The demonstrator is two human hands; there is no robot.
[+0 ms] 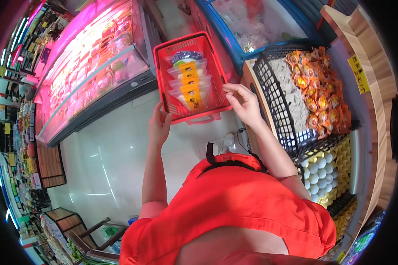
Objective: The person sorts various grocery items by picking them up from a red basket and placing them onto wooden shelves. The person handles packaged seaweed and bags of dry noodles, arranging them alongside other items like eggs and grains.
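Observation:
A red plastic shopping basket [216,63] is in front of me, with its handle folded down on the near side. My left hand [160,124] grips its near left corner, thumb and fingers on either side of the rim. On the right rim, my right hand [244,102] pinches the edge between thumb and fingers. Several clear bags with yellow labels [194,96] stand in a row inside the basket, the labels bearing writing. Behind them lies a dark purple item in clear wrap [186,58]. What bears the basket's weight underneath is hidden.
A pink-lit refrigerated display case [96,63] stands left, a blue-framed chest freezer [233,36] ahead right. Close on my right are a black mesh crate [280,106] with orange-wrapped eggs [318,89] and trays of pale eggs [320,175]. Tiled floor [116,162] lies between. A cable [241,135] hangs near the shoe.

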